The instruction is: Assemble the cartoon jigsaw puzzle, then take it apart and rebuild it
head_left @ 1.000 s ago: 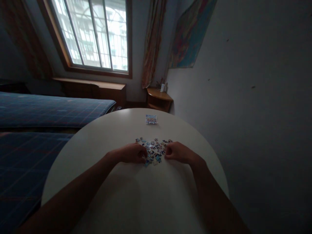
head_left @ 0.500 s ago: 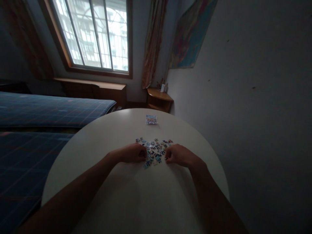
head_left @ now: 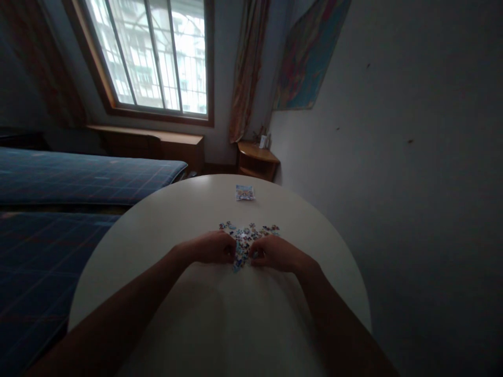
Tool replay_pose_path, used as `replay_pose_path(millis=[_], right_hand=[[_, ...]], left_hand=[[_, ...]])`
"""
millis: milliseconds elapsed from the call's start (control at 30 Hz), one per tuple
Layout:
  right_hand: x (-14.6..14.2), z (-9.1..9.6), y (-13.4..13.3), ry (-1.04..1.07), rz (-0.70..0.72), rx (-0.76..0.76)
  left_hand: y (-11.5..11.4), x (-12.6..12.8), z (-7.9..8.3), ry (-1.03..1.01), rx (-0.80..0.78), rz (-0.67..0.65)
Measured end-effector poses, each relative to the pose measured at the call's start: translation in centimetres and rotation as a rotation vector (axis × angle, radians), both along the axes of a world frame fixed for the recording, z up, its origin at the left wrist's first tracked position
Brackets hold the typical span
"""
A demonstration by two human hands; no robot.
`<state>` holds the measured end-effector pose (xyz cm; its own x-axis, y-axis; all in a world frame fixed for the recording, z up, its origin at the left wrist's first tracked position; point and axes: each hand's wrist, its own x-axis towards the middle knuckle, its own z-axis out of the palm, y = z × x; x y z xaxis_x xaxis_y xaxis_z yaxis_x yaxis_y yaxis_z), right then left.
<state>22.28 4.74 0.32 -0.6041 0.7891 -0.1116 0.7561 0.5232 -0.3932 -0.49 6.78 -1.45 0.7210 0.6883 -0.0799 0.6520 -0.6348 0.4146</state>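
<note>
A loose heap of small jigsaw puzzle pieces (head_left: 243, 243), mostly blue, white and brown, lies on the white round table (head_left: 157, 214). My left hand (head_left: 216, 247) rests at the heap's left edge, its fingers curled in against the pieces. On the opposite side, my right hand (head_left: 273, 252) is bent over the heap's right part, thumb and fingers curled. Dim light and the knuckles hide whatever is between the fingertips of either hand. Only a narrow strip of pieces shows between the two hands.
A small printed packet (head_left: 245, 192) lies on the table beyond the heap. To the left are blue plaid mattresses (head_left: 86, 175). A white wall (head_left: 393, 209) runs along the right, and a wooden corner shelf (head_left: 257, 152) stands behind the table.
My right hand has moved left over the heap, covering pieces that showed before and closing the gap between my hands. My left hand has stayed nearly in place.
</note>
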Motion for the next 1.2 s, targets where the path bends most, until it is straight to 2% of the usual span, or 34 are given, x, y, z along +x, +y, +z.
replay_pose_path(millis=[67, 200, 367, 600, 733, 900, 1033, 1200], right_hand=[[0.0, -0.1, 0.1, 0.003, 0.012, -0.02], [-0.1, 0.1, 0.0, -0.003, 0.018, -0.035], [0.5, 0.1, 0.1, 0.024, 0.004, -0.095], [3.5, 0.1, 1.3, -0.108, -0.261, 0.108], [4.5, -0.2, 1.7, -0.201, -0.365, 0.132], [4.0, -0.3, 1.4, -0.22, -0.327, 0.082], [3.4, 0.0, 1.2, -0.208, -0.306, 0.105], [3.7, -0.2, 1.6, -0.216, -0.337, 0.152]], left_hand=[[0.3, -0.6, 0.3, -0.002, -0.041, 0.005], [1.1, -2.2, 0.6, -0.005, -0.061, 0.099], [1.3, -3.1, 0.2, 0.022, -0.113, 0.13], [1.0, -3.0, -0.1, 0.021, -0.14, 0.126], [1.0, -3.1, -0.1, 0.006, -0.149, 0.11], [0.9, -3.3, 0.4, -0.005, -0.172, 0.088], [0.9, -3.2, 0.9, -0.004, -0.182, 0.071], [0.5, -2.3, 0.4, 0.03, -0.176, 0.065]])
